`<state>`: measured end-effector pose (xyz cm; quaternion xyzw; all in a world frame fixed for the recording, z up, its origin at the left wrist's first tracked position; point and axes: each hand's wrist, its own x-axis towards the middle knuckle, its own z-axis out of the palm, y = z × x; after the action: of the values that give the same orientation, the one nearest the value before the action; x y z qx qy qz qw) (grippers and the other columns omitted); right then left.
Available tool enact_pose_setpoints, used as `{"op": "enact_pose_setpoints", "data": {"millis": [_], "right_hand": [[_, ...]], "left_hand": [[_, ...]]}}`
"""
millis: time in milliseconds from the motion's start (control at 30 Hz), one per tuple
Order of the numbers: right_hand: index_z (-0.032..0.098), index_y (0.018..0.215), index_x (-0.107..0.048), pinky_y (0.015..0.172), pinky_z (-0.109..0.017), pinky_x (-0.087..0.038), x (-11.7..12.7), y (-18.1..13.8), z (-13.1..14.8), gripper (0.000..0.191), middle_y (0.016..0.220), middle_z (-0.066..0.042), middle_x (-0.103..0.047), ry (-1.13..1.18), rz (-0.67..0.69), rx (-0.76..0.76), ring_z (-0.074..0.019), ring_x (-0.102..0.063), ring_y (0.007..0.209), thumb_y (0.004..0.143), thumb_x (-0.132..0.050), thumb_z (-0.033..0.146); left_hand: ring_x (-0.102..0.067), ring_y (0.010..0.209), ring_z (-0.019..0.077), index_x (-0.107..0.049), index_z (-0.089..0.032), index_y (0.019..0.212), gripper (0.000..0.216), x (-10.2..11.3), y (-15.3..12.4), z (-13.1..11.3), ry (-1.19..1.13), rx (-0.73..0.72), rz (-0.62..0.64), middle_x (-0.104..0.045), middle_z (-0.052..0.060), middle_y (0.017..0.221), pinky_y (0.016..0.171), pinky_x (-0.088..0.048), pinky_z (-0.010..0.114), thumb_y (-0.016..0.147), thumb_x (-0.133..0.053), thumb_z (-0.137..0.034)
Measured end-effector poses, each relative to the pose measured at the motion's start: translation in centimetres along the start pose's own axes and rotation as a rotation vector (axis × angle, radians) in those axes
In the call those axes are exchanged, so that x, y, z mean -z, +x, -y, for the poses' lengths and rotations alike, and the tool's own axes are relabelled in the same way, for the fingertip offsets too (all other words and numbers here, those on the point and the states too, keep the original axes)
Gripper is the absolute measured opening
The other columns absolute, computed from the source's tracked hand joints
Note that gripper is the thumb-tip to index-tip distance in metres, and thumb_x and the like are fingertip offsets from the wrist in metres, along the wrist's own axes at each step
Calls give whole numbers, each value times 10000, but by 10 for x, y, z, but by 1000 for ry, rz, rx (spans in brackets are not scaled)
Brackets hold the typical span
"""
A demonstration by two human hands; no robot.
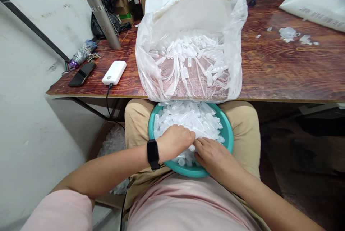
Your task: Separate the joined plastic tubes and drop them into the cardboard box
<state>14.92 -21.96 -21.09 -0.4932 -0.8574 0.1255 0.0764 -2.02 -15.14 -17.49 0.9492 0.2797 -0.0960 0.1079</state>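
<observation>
A teal basin [185, 171] rests on my lap, heaped with small translucent white plastic tubes [188, 116]. Over the heap, my left hand [176, 139] is closed, its fingers curled under and a black smartwatch on the wrist. My right hand [212, 153] meets it fingertip to fingertip, its fingers bent and pinched together. Between the two hands shows the pale end of one plastic tube [192, 148]; most of it is hidden by the fingers. On the table edge beyond the basin lies an open clear plastic bag [234, 54] with more such tubes inside.
The wooden table [283, 72] carries a white power bank [114, 72] with a cable, a phone [82, 74], a steel flask [104, 20] and a folded umbrella [83, 53] at left. Plastic scraps [288, 34] and a white sack [320, 2] lie right. A cardboard box [94, 148] stands below.
</observation>
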Motion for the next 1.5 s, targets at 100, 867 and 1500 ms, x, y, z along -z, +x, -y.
{"op": "enact_pose_setpoints", "data": {"millis": [100, 867, 1500], "right_hand": [[172, 995, -649, 776, -413, -574, 5, -4, -6, 168, 915, -102, -714, 37, -31, -1, -277, -714, 875, 959, -494, 118], [317, 1112, -764, 819, -246, -593, 13, -15, 13, 252, 1080, -34, -702, 1169, -627, -449, -162, -681, 953, 906, -748, 461], [332, 1201, -693, 817, -272, -649, 54, -40, 20, 250, 1051, -20, -786, 514, -374, 89, -185, -776, 939, 988, -636, 216]], "left_hand": [[-730, 910, 312, -643, -96, 963, 216, 7, -1, 5, -8, -6, -20, -730, 189, 923, 733, -562, 397, 973, -444, -11], [-696, 767, 146, -490, -208, 1357, 560, -21, -48, -30, -1982, 189, -440, -629, -11, 879, 692, -510, 269, 942, -686, -528], [-628, 1067, 188, -508, -216, 1083, 189, -17, -85, -28, -897, -28, -430, -664, 58, 1155, 956, -486, 308, 950, -534, -85]]}}
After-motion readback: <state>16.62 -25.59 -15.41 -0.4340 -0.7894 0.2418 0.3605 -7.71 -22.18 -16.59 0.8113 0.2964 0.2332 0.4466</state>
